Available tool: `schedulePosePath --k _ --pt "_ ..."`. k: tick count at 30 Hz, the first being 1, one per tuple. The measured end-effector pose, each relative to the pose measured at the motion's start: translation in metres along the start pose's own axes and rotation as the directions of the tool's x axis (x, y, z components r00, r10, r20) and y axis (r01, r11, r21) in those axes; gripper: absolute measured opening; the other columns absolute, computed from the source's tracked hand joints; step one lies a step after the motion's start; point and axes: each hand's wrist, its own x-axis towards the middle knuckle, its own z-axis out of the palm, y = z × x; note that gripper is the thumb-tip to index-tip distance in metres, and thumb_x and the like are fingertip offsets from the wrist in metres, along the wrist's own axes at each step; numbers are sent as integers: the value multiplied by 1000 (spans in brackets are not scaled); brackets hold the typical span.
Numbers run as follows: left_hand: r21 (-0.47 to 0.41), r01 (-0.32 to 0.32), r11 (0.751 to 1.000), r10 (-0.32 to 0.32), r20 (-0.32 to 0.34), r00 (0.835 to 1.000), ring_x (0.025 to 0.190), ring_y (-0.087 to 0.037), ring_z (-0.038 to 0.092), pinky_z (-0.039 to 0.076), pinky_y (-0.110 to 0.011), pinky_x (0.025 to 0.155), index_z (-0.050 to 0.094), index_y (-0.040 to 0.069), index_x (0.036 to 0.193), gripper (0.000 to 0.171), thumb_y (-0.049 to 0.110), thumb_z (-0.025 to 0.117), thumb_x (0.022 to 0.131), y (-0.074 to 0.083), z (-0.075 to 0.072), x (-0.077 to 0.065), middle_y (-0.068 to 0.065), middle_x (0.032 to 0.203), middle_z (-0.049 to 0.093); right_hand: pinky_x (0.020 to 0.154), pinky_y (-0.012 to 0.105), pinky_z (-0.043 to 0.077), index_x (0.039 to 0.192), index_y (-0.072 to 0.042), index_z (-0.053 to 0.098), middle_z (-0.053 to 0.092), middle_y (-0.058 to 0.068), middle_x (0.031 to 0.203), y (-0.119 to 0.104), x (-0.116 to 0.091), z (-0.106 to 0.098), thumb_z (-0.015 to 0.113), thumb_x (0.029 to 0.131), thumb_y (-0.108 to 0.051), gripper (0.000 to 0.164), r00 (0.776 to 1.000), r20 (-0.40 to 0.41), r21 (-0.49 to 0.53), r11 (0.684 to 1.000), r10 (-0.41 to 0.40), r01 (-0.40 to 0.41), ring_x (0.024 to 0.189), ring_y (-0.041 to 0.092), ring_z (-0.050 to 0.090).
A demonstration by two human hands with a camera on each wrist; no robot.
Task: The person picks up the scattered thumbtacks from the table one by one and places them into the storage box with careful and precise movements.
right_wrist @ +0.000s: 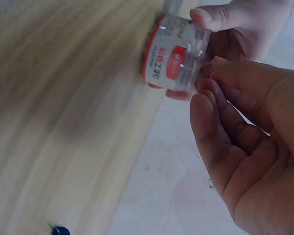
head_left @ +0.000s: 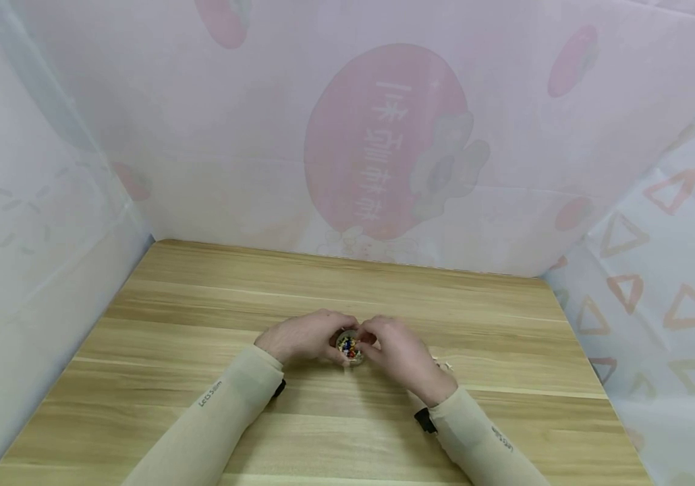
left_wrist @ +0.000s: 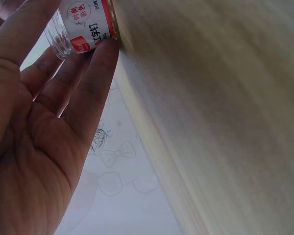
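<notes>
A small clear jar (right_wrist: 174, 56) with a white-and-red push pin label stands on the wooden table. Colourful push pins (head_left: 349, 347) show through its open mouth in the head view. My left hand (head_left: 306, 337) holds the jar from the left side, thumb and fingers around it. At the mouth, the right hand (head_left: 397, 351) has its thumb and fingertips bent together. Whether a pin is between those fingertips is hidden. Pale loose push pins (head_left: 447, 366) lie just right of the right hand, partly covered by it. A dark blue push pin (right_wrist: 61, 230) lies on the table in the right wrist view.
The wood-grain table (head_left: 214, 283) extends around both hands. A pale printed cloth (head_left: 250, 169) rises behind its far edge, with similar cloth at the left and right sides. Both forearms wear light sleeves (head_left: 220, 418) and dark wrist straps (head_left: 425, 420).
</notes>
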Motion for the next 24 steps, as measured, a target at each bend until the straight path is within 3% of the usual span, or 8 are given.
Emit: schedulePosePath --k 7,13,24 --pt "-17 7 1000 -7 0 1000 110 -12 63 49 -32 98 65 17 132 55 32 86 83 -1 1 1 5 123 69 79 27 56 102 -17 76 69 -12 95 9 -4 -26 76 94 -17 7 996 20 6 996 91 -92 87 3 63" --pt "-25 6 1000 -6 -4 1000 112 -12 62 49 -33 99 65 18 132 55 34 86 83 0 0 0 5 124 68 78 29 54 98 -17 75 67 -14 89 21 -9 -51 76 95 -20 4 987 38 -10 988 153 -153 83 3 62" --pt "-21 14 1000 -14 -4 1000 111 -12 62 49 -32 98 65 19 132 55 35 86 83 1 0 -2 5 124 68 73 33 52 97 -9 73 65 -6 85 43 -21 -69 74 93 -11 4 969 160 -127 977 188 -169 77 10 58"
